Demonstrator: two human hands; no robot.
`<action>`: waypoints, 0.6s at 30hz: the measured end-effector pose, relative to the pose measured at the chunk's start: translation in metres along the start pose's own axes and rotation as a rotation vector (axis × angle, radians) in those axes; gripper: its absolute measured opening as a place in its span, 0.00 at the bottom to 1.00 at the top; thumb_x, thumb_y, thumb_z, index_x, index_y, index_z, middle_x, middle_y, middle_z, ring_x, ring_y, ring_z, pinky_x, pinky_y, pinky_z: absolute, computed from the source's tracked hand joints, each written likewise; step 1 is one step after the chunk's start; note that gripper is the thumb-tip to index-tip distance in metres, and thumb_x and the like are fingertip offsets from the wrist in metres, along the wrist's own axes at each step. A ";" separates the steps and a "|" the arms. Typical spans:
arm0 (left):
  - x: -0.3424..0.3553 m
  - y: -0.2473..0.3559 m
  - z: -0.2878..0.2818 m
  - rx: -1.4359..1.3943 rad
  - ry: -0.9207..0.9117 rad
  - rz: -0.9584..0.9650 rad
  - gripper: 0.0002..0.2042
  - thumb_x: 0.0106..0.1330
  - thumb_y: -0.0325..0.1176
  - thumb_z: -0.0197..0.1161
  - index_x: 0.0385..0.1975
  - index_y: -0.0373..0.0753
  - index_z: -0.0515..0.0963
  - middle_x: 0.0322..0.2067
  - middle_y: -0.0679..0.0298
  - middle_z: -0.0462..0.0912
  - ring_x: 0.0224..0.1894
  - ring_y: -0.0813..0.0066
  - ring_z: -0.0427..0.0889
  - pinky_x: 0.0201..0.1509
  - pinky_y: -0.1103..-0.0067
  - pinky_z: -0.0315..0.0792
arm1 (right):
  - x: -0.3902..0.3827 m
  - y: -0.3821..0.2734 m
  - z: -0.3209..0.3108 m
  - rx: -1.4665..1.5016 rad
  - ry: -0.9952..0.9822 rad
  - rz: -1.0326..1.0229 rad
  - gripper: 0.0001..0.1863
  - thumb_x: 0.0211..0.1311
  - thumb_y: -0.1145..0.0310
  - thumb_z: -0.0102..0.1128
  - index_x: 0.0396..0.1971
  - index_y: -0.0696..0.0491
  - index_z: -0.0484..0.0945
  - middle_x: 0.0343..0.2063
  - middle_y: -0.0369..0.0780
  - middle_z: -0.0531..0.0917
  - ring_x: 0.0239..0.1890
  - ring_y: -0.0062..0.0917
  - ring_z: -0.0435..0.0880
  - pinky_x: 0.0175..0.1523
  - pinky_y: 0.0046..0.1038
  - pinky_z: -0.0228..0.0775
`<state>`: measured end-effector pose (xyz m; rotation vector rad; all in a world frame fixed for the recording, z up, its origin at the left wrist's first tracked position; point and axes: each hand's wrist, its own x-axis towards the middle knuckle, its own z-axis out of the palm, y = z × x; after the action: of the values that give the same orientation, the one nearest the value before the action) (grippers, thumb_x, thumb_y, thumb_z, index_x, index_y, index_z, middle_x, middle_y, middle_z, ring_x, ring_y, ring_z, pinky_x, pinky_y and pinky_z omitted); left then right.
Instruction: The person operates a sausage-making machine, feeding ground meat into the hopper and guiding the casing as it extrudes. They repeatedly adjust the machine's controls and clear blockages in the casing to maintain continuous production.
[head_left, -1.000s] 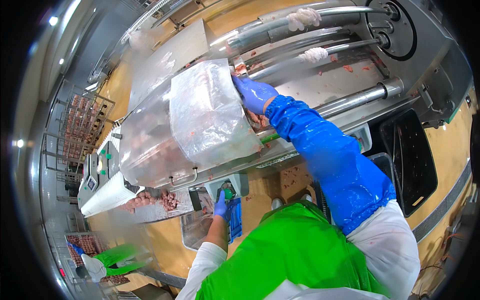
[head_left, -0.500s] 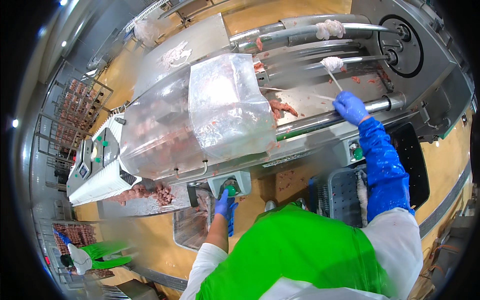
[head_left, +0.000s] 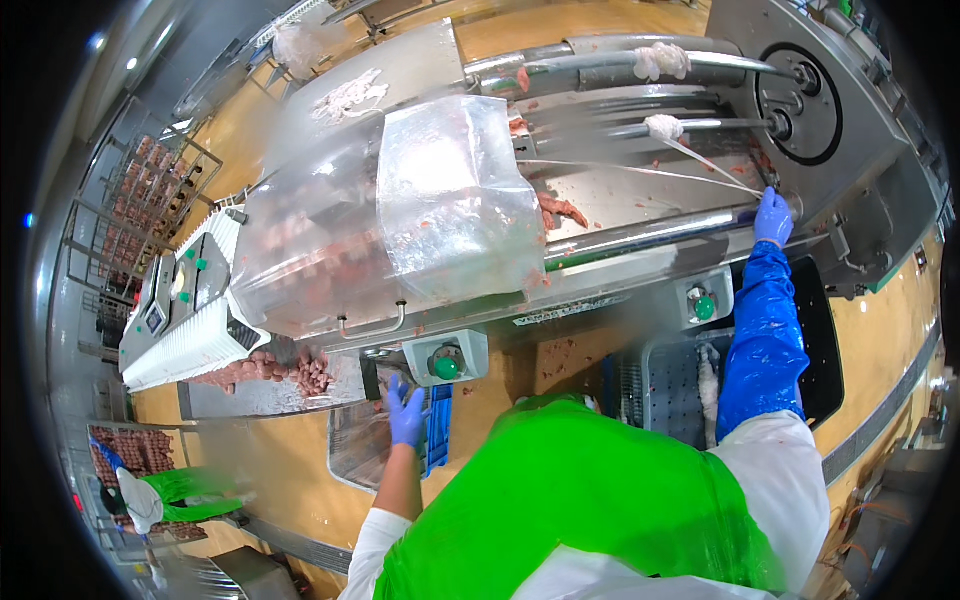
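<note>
My right hand (head_left: 773, 217), in a purple glove with a blue sleeve, is closed on stretched whitish sausage casing strands (head_left: 712, 164). One strand runs back to the bunched casing (head_left: 664, 127) on the lower steel stuffing tube (head_left: 715, 127); another reaches left toward the clear cover (head_left: 455, 225). A second bunched casing (head_left: 661, 62) sits on the upper tube. My left hand (head_left: 405, 412), also gloved in purple, has its fingers spread and holds nothing. It is left of and below the green push button (head_left: 446, 368), apart from it.
Raw meat scraps (head_left: 563, 210) lie in the steel trough. Linked sausages (head_left: 300, 375) rest on a tray at the left. Below the machine are a clear bin (head_left: 355, 455), a grey crate (head_left: 665, 410) and a black crate (head_left: 822, 350). A co-worker (head_left: 165, 497) stands by hanging sausages at lower left.
My right hand has moved right, drawing the casing strands out longer. My left hand has come off the green button, moved left and spread its fingers.
</note>
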<state>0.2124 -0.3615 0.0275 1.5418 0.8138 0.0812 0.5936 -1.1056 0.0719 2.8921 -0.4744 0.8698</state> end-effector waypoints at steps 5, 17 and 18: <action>-0.021 0.012 -0.043 -0.107 0.115 -0.159 0.26 0.69 0.42 0.59 0.66 0.51 0.66 0.60 0.62 0.71 0.54 0.67 0.76 0.52 0.66 0.74 | 0.042 -0.075 -0.064 0.566 0.241 0.059 0.12 0.58 0.62 0.67 0.36 0.54 0.83 0.37 0.49 0.84 0.43 0.44 0.83 0.51 0.42 0.75; -0.039 0.048 -0.044 -0.010 0.083 0.046 0.19 0.73 0.37 0.56 0.62 0.45 0.72 0.55 0.67 0.75 0.50 0.75 0.76 0.46 0.73 0.77 | 0.043 -0.243 -0.104 2.257 -0.436 1.058 0.20 0.67 0.54 0.57 0.49 0.55 0.74 0.41 0.41 0.83 0.45 0.32 0.81 0.51 0.31 0.74; -0.042 0.052 -0.040 -0.007 0.069 0.040 0.18 0.73 0.37 0.56 0.61 0.45 0.72 0.55 0.68 0.76 0.50 0.75 0.77 0.46 0.73 0.77 | 0.051 -0.254 -0.092 2.290 -0.399 1.020 0.18 0.67 0.56 0.56 0.46 0.54 0.75 0.39 0.40 0.83 0.43 0.31 0.82 0.49 0.31 0.75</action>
<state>0.1838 -0.3462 0.0982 1.5565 0.8363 0.1676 0.6657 -0.8632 0.1792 4.6672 -2.6441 1.4319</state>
